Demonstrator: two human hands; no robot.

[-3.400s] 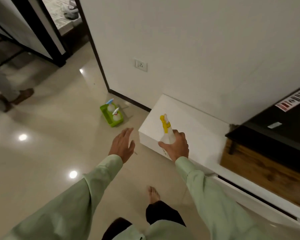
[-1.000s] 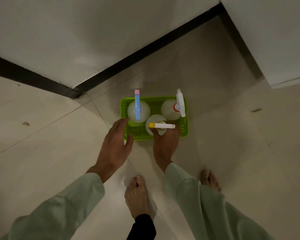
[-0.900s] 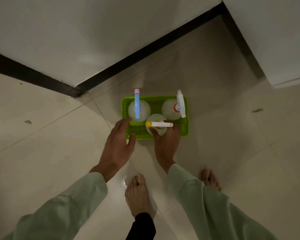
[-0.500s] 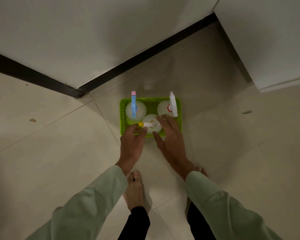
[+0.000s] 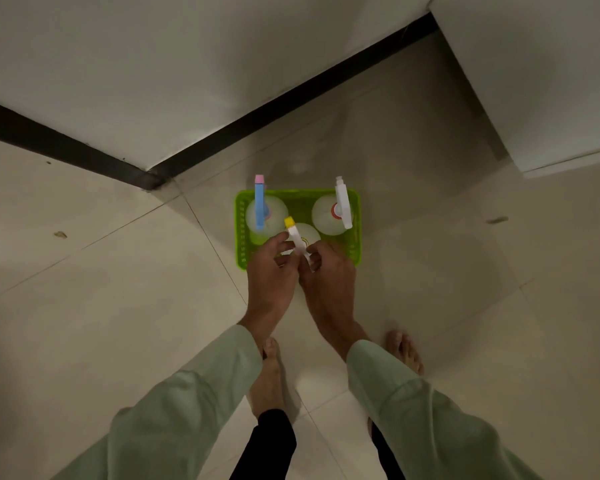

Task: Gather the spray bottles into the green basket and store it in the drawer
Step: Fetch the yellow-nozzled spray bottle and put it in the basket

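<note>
Both hands now meet on the yellow-nozzle bottle, left hand and right hand pinching its sprayer, turning it in the green basket; gathering looks done; lift next.

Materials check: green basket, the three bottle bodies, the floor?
Green basket: looks like moulded plastic, with perforated walls and a saturated glossy colour. Bottle bodies, e.g. the blue-nozzle bottle: probably translucent plastic, milky and see-through; contents unclear. Floor: polished tile, probably ceramic or stone, with grout lines and soft reflections.

green basket near rim behind both hands, sleeves cut off below
</note>
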